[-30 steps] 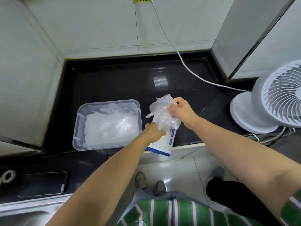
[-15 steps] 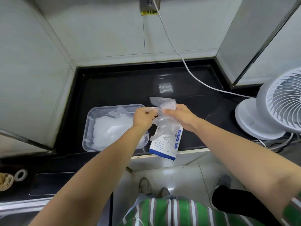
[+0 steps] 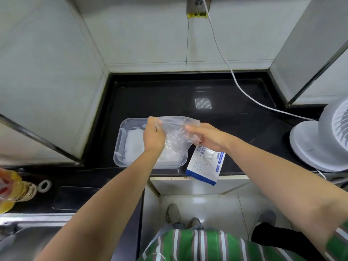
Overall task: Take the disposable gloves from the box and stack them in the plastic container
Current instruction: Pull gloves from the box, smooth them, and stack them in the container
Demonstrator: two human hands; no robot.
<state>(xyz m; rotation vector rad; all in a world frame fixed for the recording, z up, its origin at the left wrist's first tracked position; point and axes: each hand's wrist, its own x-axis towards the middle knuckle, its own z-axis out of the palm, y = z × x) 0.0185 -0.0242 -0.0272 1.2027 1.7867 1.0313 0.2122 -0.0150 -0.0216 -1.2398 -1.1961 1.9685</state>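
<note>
Clear glove (image 3: 175, 127), long axis L-R, betw. left hand (image 3: 152, 137) & right hand (image 3: 206, 137)

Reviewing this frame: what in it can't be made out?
Head view only.
- Pile in the container: the count is unreadable. The clear film blurs together, and the left hand and held glove cover part of it.
- Box opening: hidden under the right hand.
- Fan: cut off by the right edge.
- Bottle: cut off by the left edge, label blurred.

Clear glove (image 3: 177, 132) above half-filled container (image 3: 120, 146)
</note>
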